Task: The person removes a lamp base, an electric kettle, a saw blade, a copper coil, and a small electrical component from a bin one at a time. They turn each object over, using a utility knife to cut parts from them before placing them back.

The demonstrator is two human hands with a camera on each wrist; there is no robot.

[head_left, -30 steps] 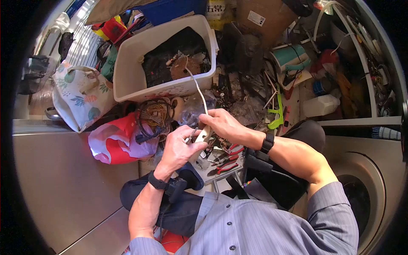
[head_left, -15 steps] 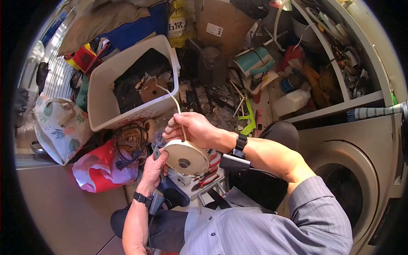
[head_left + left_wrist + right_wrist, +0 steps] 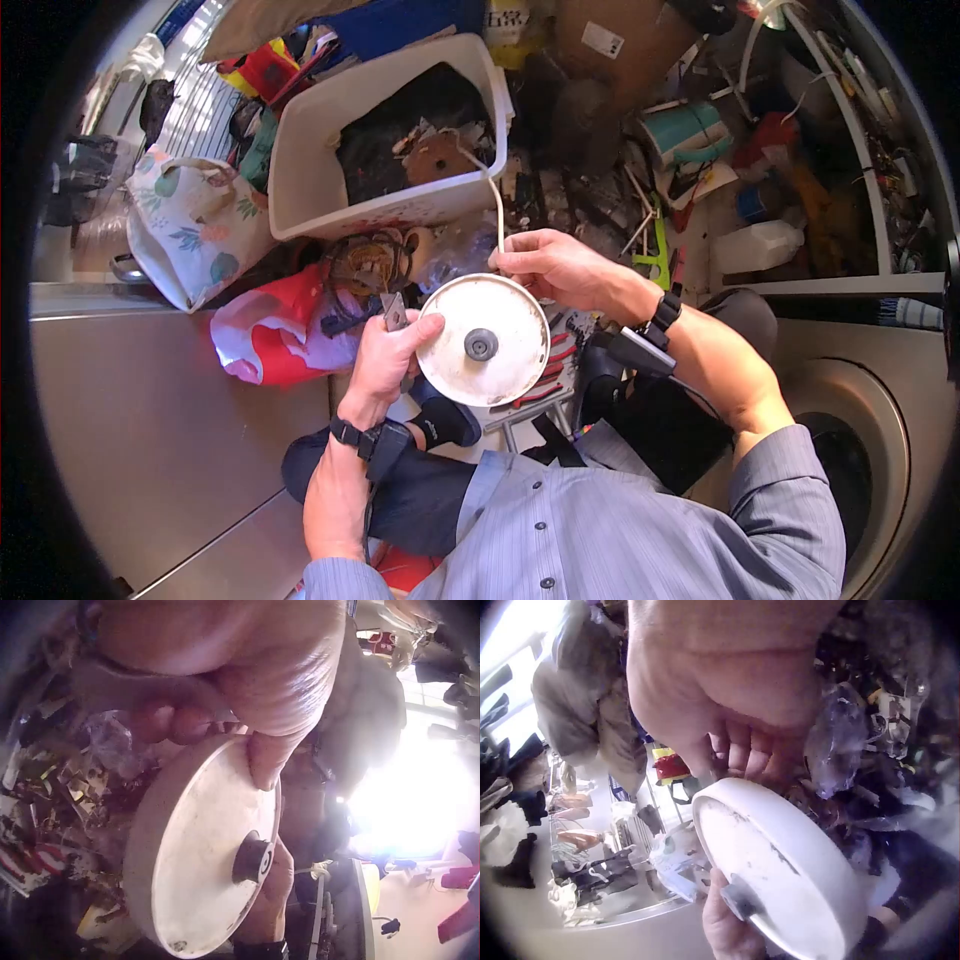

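Observation:
A round off-white disc (image 3: pixel 490 378) with a dark central knob (image 3: pixel 480 345) faces the head camera. My left hand (image 3: pixel 383 358) grips its left edge, the thumb lying on the face; a flat grey metal piece (image 3: pixel 393 309) sticks up from that hand. At the disc's top edge, my right hand (image 3: pixel 565 268) pinches a white cord (image 3: pixel 499 215), which runs up over the bin's rim. The left wrist view shows the left thumb pressed on the disc (image 3: pixel 202 847). In the right wrist view the right fingertips are partly hidden behind the disc (image 3: pixel 780 855).
A white bin (image 3: pixel 390 210) holding dark debris and a brown disc stands beyond the hands. Red-handled pliers (image 3: pixel 540 392) lie below the disc. Bags (image 3: pixel 285 335) are at left, a green tool (image 3: pixel 655 260) at right, and a front-loading washer (image 3: pixel 870 430) at lower right.
The disc, edge-on a second ago, has its knobbed face turned to the head camera. My left hand has moved leftward, and my right hand has shifted right with the cord.

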